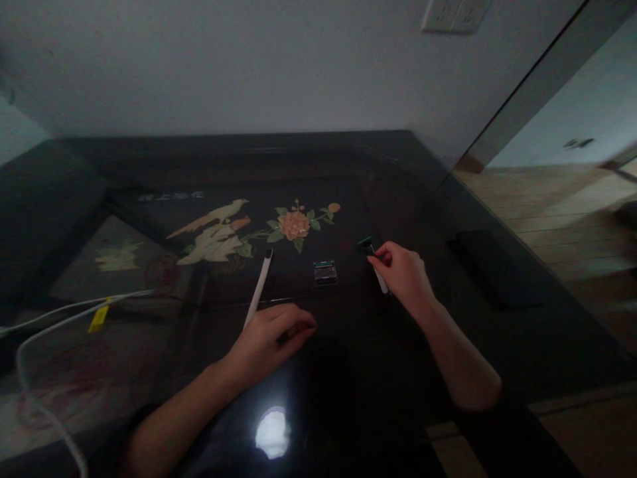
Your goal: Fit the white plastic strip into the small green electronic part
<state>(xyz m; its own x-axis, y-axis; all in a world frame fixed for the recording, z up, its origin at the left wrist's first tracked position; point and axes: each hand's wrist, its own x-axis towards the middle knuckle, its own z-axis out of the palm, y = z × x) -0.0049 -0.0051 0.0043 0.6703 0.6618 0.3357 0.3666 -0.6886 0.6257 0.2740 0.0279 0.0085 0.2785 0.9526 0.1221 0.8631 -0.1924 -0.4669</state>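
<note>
My right hand [402, 271] pinches a razor [380, 279] with a pale handle and a dark green head, held just over the dark tabletop. The razor's head points away to the upper left. My left hand [273, 337] rests low over the table with its fingers curled and the tips together; nothing shows between them. Just behind it lies a long white stick [259, 289] with a black tip, its near end hidden by the hand. Between the two hands sits a small clear case [325, 273] with a green strip inside.
The glossy black table [358, 372] has a bird-and-flower inlay [293, 226]. White cables [64, 311] with a yellow tag [100, 317] run along the left. A flat black object [490, 269] lies by the right edge. A wall with an outlet [455, 14] stands behind.
</note>
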